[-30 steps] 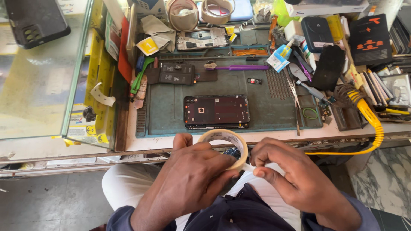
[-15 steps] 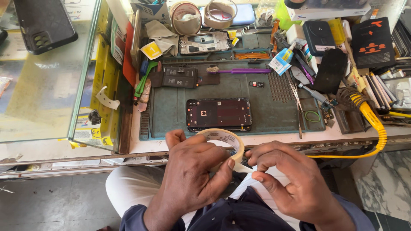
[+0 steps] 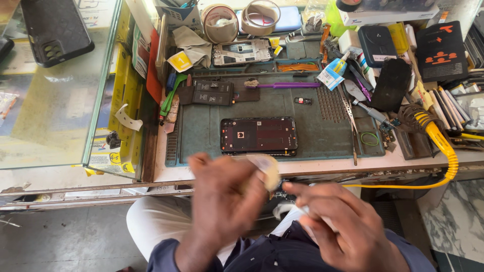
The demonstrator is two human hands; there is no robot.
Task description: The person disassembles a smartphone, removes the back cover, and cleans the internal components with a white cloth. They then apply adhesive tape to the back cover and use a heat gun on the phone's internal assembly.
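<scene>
The left hand [image 3: 222,201] grips a pale roll of tape [image 3: 266,168] just off the table [image 3: 322,165] edge, steadying it, while the right hand [image 3: 348,226] pinches its loose end; an opened phone frame [image 3: 258,135] lies beyond on the green mat [image 3: 322,121].

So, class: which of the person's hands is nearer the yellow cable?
Right. The right hand lies just below the yellow cable; the left hand is farther left, holding the tape roll.

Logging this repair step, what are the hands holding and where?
The left hand grips a tape roll around its rim; the right hand's hold is too blurred to tell.
</scene>
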